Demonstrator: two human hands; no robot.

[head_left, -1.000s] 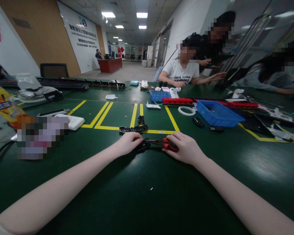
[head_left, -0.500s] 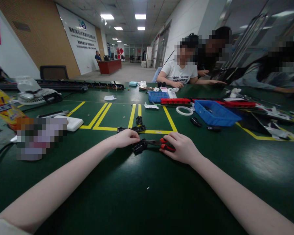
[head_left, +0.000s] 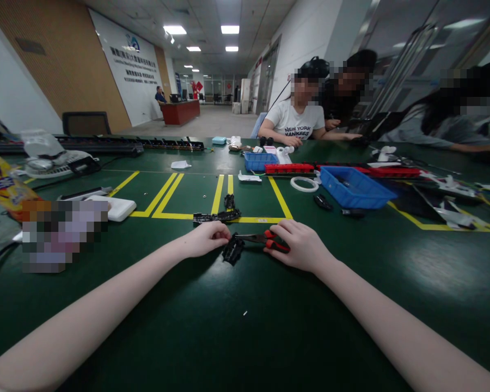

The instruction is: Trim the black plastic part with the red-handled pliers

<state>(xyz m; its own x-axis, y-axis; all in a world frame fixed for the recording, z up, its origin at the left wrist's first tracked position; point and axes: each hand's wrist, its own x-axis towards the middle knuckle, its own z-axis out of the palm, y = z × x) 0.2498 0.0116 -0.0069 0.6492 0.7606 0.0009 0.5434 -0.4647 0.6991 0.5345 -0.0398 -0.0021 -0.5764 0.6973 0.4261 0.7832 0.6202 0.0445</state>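
My right hand [head_left: 304, 245] is closed around the red and black handles of a pair of pliers [head_left: 278, 243]. The long jaws point left and meet the top of a small black plastic part [head_left: 233, 250]; whether they grip it cannot be seen. My left hand [head_left: 208, 238] pinches at the upper left edge of that same part, its fingertips partly hidden. The part hangs tilted just at or above the green table [head_left: 245, 348]. Right behind my left hand lies a longer black plastic piece [head_left: 216, 216], with a smaller black piece [head_left: 229, 202] standing behind it.
Right of centre are a blue bin [head_left: 355, 188], a white ring [head_left: 304, 184] and two small black parts. A smaller blue bin [head_left: 261, 160] and red strips [head_left: 289, 168] stand farther back. At left are a white box [head_left: 120, 209] and a yellow bag [head_left: 4, 185]. People sit across the table.
The black part has turned, its lower end swinging down and to the right. My left fingers have shifted slightly at its edge. The pliers stay in my right hand, and the whole view has shifted a little.
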